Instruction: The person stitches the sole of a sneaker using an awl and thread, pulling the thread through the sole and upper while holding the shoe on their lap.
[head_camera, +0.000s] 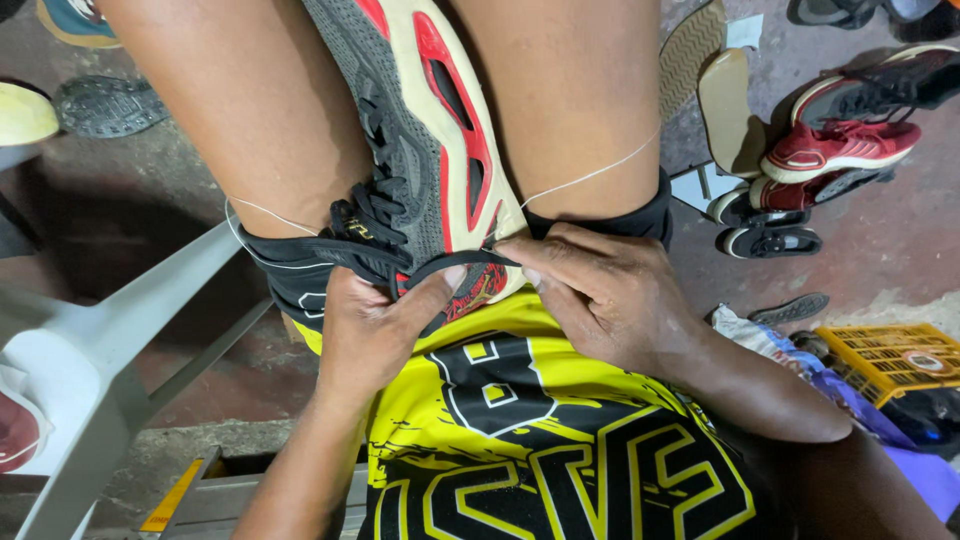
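A grey sports shoe (415, 150) with a cream and red sole is clamped on its side between my bare knees, heel toward me. My left hand (372, 325) grips the heel end of the shoe, thumb pressed on the red part of the sole. My right hand (600, 295) pinches at the sole's edge beside the heel, fingers closed on a white thread (590, 177). The thread runs taut over my right thigh and across my left thigh. The shoe's black laces (375, 215) hang loose by my left hand.
Several shoes and loose soles lie on the concrete floor at the right, among them a red sneaker (840, 148). A yellow plastic crate (890, 358) sits lower right. A white plastic chair (110, 340) stands at the left. More shoes lie at upper left.
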